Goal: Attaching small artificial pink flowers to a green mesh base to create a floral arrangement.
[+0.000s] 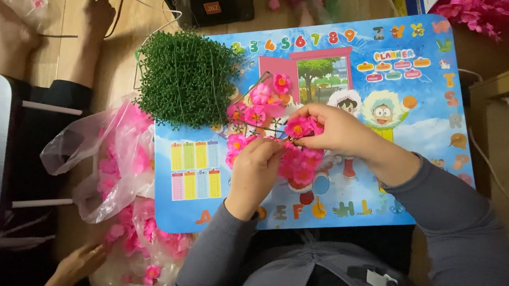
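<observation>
Over a bright blue children's picture table (439,141), the left hand (255,175) and right hand (336,130) pinch a pink fabric blossom (299,126), its face turned up; its long axis cannot be told. Pink blossoms on a wire grid (257,114) lie beneath, beside a green plastic stem mat (186,77). A clear bag of blossoms (109,159) sits left.

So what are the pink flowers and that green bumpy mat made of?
The pink flowers look like thin matte fabric or plastic: flat, evenly coloured petals. The green mat looks like moulded plastic: rows of identical beaded stems. The right hand pinches one flower.
</observation>
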